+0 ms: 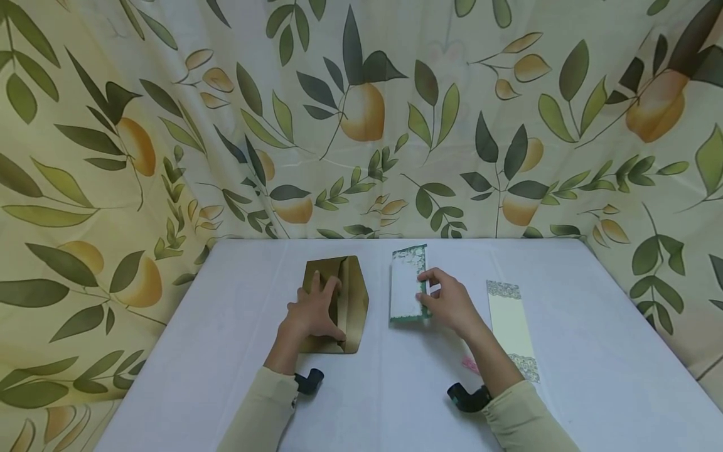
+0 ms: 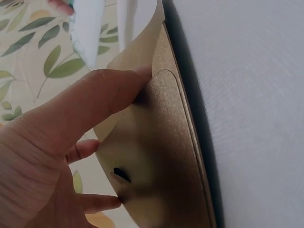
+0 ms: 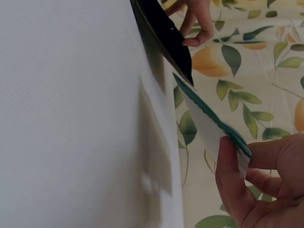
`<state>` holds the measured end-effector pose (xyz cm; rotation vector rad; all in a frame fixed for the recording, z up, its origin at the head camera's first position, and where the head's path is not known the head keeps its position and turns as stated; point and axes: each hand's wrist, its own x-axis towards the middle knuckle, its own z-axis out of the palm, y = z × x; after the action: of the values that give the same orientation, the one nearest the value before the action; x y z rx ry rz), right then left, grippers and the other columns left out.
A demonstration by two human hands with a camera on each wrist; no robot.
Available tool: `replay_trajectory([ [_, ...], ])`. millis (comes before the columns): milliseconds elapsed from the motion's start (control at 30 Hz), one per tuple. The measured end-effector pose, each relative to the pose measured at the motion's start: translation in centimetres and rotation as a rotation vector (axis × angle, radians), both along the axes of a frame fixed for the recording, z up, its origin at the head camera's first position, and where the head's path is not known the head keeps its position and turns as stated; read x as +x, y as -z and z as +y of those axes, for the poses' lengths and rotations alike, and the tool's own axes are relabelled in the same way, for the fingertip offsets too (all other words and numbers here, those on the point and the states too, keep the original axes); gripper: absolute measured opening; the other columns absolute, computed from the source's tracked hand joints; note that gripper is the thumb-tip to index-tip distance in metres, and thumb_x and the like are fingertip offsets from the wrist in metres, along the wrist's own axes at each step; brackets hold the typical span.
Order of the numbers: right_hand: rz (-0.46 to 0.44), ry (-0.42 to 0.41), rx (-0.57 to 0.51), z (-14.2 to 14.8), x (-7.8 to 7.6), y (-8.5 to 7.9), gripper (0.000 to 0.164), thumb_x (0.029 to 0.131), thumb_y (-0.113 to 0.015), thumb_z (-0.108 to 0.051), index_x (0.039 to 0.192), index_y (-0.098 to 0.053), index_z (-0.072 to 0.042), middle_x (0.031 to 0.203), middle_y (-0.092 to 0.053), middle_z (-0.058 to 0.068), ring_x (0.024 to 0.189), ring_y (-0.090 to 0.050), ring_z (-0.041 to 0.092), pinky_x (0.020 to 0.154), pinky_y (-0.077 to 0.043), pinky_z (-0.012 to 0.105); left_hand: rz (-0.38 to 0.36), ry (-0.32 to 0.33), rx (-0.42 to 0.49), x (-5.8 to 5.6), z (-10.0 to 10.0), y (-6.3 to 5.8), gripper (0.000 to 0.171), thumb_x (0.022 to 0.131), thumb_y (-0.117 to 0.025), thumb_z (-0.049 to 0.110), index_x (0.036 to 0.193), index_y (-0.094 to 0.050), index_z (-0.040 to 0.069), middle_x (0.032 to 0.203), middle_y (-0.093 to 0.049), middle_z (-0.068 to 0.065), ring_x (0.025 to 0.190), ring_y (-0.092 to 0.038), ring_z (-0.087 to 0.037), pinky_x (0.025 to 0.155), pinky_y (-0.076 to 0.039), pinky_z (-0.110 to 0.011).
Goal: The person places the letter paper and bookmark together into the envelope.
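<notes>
A gold envelope (image 1: 356, 295) lies on the white table with its flap at the right. Over it my left hand (image 1: 310, 311) is spread, fingers and thumb extended. In the left wrist view the thumb (image 2: 95, 97) reaches to the envelope's opening beside the lifted flap, and fingertips touch the far edge. My right hand (image 1: 452, 301) pinches a folded white card (image 1: 405, 285) with green patterned borders by its right edge. That card is tilted up to the right of the envelope; the right wrist view shows its green edge between thumb and fingers.
A cream paper strip (image 1: 510, 320) with patterned ends lies right of my right forearm. Part of a pink-edged piece (image 1: 470, 364) shows beneath that forearm. Behind the white table (image 1: 384, 402) hangs a curtain (image 1: 361, 188) printed with fruit and leaves.
</notes>
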<state>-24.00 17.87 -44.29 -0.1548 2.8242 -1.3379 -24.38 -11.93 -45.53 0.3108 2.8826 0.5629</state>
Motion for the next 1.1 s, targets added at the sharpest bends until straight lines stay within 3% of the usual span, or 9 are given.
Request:
replay_trajectory([
  [233,-0.019,-0.030,-0.040,-0.5,0.3,-0.2,0.033,0.096,-0.073,-0.006,0.129,-0.067,-0.009,0.122,-0.059,0.017,0.093,-0.060,0.028,0.070,-0.050,0.036,0.001,0.020,0.011,0.2,-0.1,0.2,0.098,0.065,-0.099,0.043,0.141,-0.040,0.024,0.166,-0.013,-0.030,0.132,-0.037,-0.061,0.091,-0.038,-0.077],
  [433,-0.010,-0.021,-0.058,-0.8,0.5,-0.2,0.030,0.097,-0.073,-0.005,0.126,-0.068,-0.006,0.118,-0.058,0.015,0.086,-0.057,0.025,0.064,-0.047,0.035,-0.002,0.034,0.010,0.2,0.2,0.1,0.098,0.066,-0.098,0.044,0.142,-0.039,0.025,0.166,-0.012,-0.029,0.133,-0.036,-0.061,0.093,-0.037,-0.077],
  [1100,-0.013,-0.041,-0.112,-2.2,0.6,0.3,0.031,0.094,-0.076,-0.006,0.124,-0.069,-0.009,0.127,-0.060,0.013,0.091,-0.059,0.025,0.064,-0.052,0.031,0.004,0.038,-0.031,0.4,1.2,0.0,0.099,0.067,-0.097,0.048,0.144,-0.039,0.026,0.166,-0.014,-0.029,0.133,-0.037,-0.060,0.092,-0.041,-0.073],
])
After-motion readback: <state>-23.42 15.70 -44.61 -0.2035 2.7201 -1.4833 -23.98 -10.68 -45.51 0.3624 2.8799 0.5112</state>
